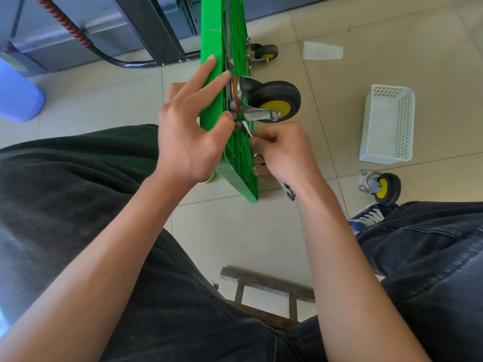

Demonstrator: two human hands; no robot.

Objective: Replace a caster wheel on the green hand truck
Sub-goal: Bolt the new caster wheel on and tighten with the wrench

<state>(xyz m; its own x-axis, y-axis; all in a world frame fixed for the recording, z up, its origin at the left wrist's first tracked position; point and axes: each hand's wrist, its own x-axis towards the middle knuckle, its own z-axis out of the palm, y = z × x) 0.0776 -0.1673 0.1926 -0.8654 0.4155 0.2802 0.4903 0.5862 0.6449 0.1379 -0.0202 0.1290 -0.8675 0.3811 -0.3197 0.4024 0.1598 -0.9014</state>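
Hand truck: the green hand truck stands on its edge on the tiled floor, its ribbed underside facing right, between the person's knees and a dark metal frame at the top of the view.
Mounted caster: a caster wheel with a black tyre and yellow hub sits bolted to the underside, its silver fork and plate against the green deck, sticking out to the right.
Far caster: a second caster is fixed further up the same underside.
Loose caster: a spare caster wheel lies on the floor well apart to the right, just beside a blue shoe.
Left hand: the left hand rests against the deck's near face, fingers straight and spread, thumb tip at the deck edge by a nut below the caster plate; it curls round nothing.
Right hand: the right hand is curled tight on a small metal wrench, whose head meets the nut just below the mounted caster's plate. Lower fingers touch a bolt near the deck's bottom corner.
Basket: a white perforated plastic basket stands on the floor right of the truck.
Pliers: what looks like a tool's handle shows under the right wrist; mostly hidden.
Stool: a wooden stool edge shows between the legs.
Bucket: a blue plastic container sits at far left.
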